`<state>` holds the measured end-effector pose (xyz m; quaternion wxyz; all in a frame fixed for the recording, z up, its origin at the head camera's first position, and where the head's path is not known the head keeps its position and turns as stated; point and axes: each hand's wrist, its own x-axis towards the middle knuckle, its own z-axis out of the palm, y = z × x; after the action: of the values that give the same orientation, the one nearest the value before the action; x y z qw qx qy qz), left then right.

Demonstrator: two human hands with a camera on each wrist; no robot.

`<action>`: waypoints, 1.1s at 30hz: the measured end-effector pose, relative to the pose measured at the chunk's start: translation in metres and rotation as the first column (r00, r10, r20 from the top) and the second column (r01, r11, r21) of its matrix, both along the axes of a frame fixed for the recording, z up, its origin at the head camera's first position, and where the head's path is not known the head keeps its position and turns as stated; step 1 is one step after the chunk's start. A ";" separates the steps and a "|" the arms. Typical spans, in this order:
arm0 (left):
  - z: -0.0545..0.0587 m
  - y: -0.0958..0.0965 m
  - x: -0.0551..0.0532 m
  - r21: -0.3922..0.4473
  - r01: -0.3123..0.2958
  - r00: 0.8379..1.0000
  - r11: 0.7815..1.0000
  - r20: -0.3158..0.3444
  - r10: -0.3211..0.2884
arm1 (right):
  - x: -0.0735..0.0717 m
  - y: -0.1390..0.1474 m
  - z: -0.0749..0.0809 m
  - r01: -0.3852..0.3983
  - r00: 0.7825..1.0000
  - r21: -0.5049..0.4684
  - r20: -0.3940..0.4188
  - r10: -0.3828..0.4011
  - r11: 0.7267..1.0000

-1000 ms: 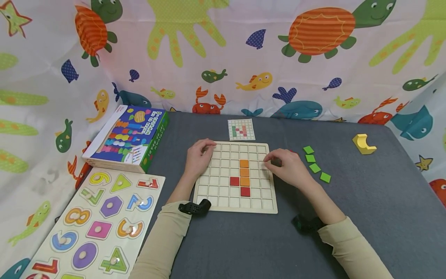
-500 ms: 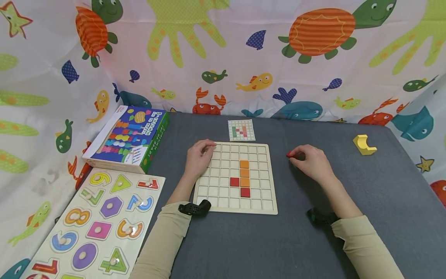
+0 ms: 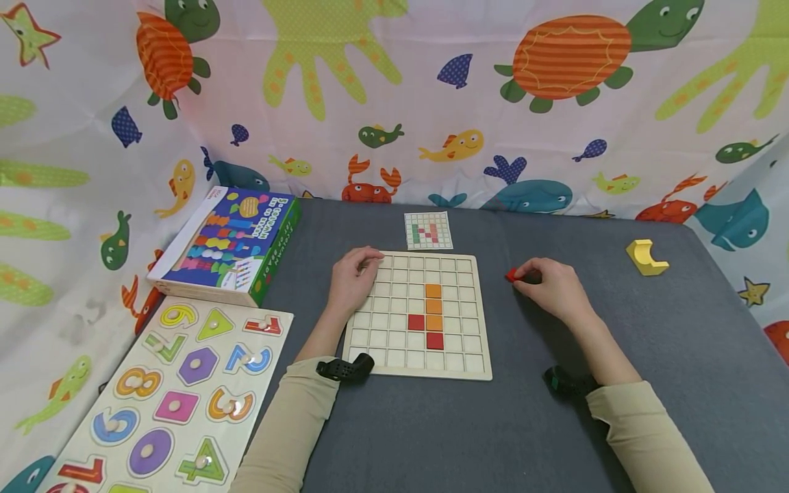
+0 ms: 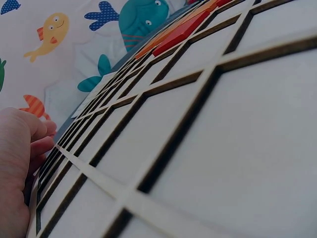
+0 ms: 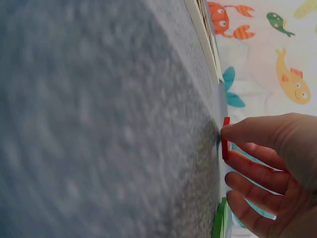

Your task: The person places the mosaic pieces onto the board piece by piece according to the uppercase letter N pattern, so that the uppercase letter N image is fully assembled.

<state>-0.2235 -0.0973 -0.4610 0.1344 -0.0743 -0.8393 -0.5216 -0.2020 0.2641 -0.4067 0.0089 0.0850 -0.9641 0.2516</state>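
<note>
In the head view my left hand [image 3: 354, 277] rests at the upper left corner of a wooden grid board [image 3: 376, 342], fingers loosely bent against its edge. Red tiles [image 3: 416, 322] and orange tiles [image 3: 433, 307] sit in several of its squares. To the right of the board, my right hand [image 3: 548, 284] pinches a small red tile [image 3: 511, 275] low over the table. The right wrist view shows this red tile [image 5: 226, 139] on edge between thumb and finger. Green tiles [image 5: 219, 218] peek out below it there; the right hand hides them in the head view.
A pattern card [image 3: 428, 231] lies behind the board. On the left are a toy box [image 3: 224, 239] and a number-and-shape puzzle [image 3: 209, 370]. A yellow curved block [image 3: 646, 259] stands at the far right. A printed cloth [image 3: 407, 89] closes off the back.
My right hand has moved from the board's right edge rightward to the red tile, and pinches it. It covers the green tiles in the head view. The left hand stays put.
</note>
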 end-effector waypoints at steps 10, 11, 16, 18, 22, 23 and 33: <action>0.000 -0.001 0.001 0.008 0.003 1.000 1.000 -0.001 -0.003 | 0.008 -0.039 0.004 -0.106 0.994 -0.102 -0.027 0.104 0.989; 0.000 -0.001 0.000 0.007 0.002 1.000 1.000 0.001 -0.002 | 0.009 -0.045 0.005 -0.122 0.992 -0.107 -0.030 0.120 0.987; -0.001 -0.001 0.000 0.012 0.005 1.000 1.000 0.005 -0.005 | 0.014 -0.076 0.010 -0.191 0.982 -0.138 -0.020 0.190 0.972; -0.001 0.000 0.000 0.016 0.008 1.000 1.000 0.005 -0.008 | 0.017 -0.088 0.011 -0.223 0.974 -0.155 -0.013 0.224 0.962; -0.001 -0.001 0.000 0.015 0.013 1.000 1.000 -0.002 -0.013 | 0.022 -0.111 0.012 -0.295 0.954 -0.183 -0.011 0.298 0.938; -0.001 -0.001 0.000 0.015 0.014 1.000 1.000 -0.005 -0.013 | 0.022 -0.117 0.012 -0.316 0.948 -0.181 -0.015 0.319 0.931; -0.001 -0.001 0.000 0.015 0.007 1.000 1.000 -0.011 -0.007 | 0.023 -0.157 0.002 -0.443 0.896 -0.062 -0.068 0.439 0.894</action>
<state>-0.2237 -0.0978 -0.4619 0.1379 -0.0792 -0.8343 -0.5278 -0.1792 0.1070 -0.4047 -0.0202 0.3075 -0.9089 0.2811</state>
